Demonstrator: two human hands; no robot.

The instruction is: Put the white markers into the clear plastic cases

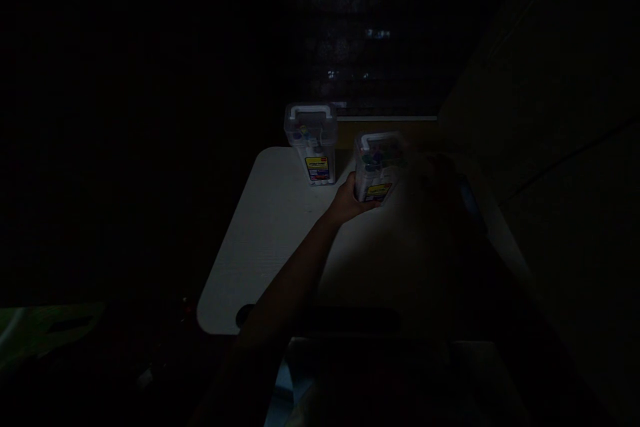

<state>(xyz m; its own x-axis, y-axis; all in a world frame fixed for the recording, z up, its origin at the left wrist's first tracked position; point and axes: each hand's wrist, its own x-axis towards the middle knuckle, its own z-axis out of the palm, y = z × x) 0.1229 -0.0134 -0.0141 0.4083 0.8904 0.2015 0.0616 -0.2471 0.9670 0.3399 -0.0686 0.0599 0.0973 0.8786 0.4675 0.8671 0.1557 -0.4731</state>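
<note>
Tub (379, 165) looks light, stiff, slick; best held low, where left hand (346, 204) clasps it. Right hand's (441, 177) grip? Can't tell.

The clear, tapered plastic tub (300, 140) had a white strip handle (311, 109) and a rectangular label (317, 167) banded in yellow and dark blue with small red patches, while yellow and purple showed inside. The second clear plastic tub (363, 170) repeated the white and yellow, with purple and green contents (379, 157). Beneath, the smooth round-cornered tabletop (265, 213) looked greyish white in the dimness.
</note>
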